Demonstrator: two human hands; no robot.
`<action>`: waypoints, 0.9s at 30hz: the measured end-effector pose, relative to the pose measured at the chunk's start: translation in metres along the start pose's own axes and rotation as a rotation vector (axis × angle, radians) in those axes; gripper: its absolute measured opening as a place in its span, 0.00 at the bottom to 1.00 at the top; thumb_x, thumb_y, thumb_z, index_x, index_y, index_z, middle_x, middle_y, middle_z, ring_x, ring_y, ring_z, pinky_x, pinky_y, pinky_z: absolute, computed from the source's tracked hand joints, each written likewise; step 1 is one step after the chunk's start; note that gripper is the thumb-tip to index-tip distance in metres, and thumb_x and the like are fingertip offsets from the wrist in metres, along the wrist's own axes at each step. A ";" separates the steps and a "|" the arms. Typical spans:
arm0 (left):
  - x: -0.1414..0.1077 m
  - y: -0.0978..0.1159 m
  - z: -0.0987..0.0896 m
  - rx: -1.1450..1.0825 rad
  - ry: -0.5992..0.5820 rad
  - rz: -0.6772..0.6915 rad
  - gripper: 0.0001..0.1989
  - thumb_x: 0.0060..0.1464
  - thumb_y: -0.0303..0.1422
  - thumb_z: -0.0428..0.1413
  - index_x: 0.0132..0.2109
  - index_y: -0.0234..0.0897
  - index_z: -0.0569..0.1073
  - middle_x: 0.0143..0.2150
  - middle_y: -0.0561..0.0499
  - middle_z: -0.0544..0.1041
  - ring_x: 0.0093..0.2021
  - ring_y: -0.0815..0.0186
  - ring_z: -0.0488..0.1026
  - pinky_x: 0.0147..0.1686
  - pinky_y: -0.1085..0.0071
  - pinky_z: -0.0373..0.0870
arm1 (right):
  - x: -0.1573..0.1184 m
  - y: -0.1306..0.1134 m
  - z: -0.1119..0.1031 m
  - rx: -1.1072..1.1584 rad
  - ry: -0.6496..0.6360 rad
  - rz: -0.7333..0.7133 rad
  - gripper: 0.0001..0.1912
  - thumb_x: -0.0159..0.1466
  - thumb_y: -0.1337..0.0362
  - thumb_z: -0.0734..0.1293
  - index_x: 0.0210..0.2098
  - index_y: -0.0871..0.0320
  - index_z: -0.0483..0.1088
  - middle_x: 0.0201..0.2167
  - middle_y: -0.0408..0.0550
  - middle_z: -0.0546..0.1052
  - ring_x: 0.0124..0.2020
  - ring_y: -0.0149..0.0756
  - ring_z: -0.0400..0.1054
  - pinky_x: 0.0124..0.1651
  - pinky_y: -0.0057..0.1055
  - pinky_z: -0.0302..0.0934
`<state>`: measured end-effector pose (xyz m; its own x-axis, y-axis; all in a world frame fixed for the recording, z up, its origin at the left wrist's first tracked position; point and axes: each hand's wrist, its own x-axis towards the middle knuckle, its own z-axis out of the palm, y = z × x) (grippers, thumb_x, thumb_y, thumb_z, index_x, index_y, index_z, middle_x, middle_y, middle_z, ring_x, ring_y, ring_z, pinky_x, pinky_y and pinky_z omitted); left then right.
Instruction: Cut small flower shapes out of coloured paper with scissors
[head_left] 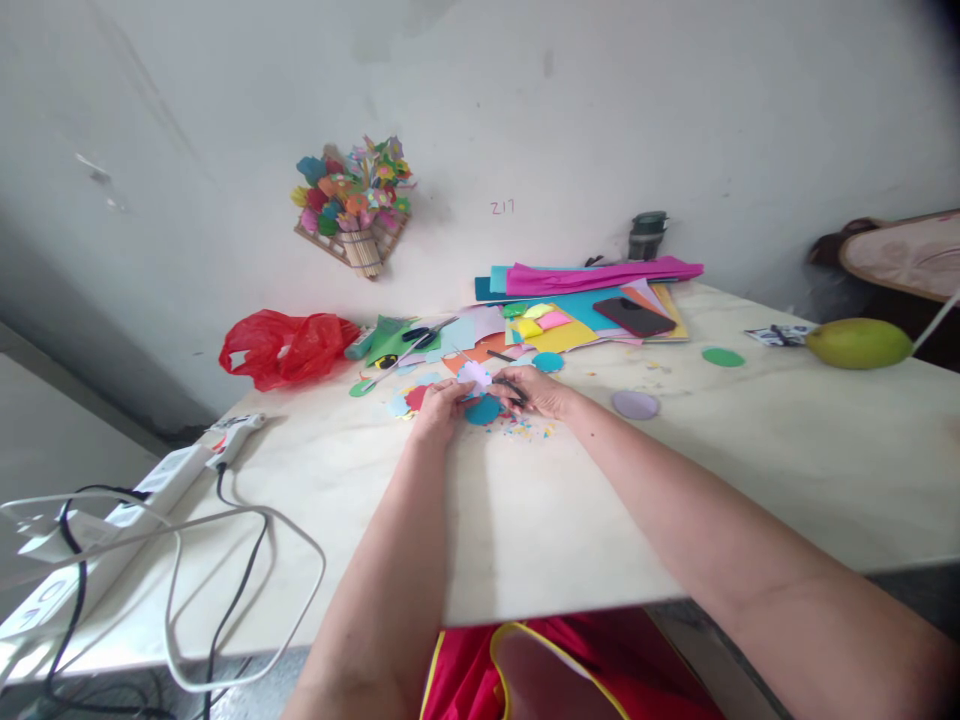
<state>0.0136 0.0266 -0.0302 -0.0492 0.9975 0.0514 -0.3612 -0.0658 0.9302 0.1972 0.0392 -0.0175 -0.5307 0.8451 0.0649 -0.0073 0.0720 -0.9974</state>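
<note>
Near the middle of the table, my left hand (444, 405) pinches a pale lilac paper piece (474, 376) with a scalloped edge. My right hand (536, 390) is closed around a pair of black-handled scissors (511, 391), beside the right edge of that paper. Just below both hands lies a blue paper circle (482, 411), with small coloured paper scraps (525, 429) to its right. Red scalloped paper (417, 398) rests left of my left hand. A second blue circle (548, 362) lies behind my right hand.
Behind the hands are stacked coloured papers (577, 305), a phone (634, 317) and other scissors (420, 338). A red plastic bag (289, 348) sits at the left. Power strips (161, 478) and looping cables occupy the left edge. A yellow-green fruit (859, 343) lies at the right.
</note>
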 end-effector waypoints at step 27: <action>-0.002 0.005 -0.001 0.011 0.006 -0.023 0.11 0.31 0.28 0.69 0.22 0.34 0.73 0.24 0.50 0.77 0.27 0.64 0.75 0.36 0.62 0.78 | -0.004 -0.003 -0.009 -0.001 0.066 0.027 0.14 0.57 0.58 0.75 0.27 0.60 0.68 0.15 0.38 0.69 0.13 0.21 0.57 0.14 0.20 0.46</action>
<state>0.0107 0.0246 -0.0260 -0.0466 0.9985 0.0283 -0.3524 -0.0429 0.9349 0.2064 0.0405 -0.0147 -0.4736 0.8798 0.0396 0.0074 0.0489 -0.9988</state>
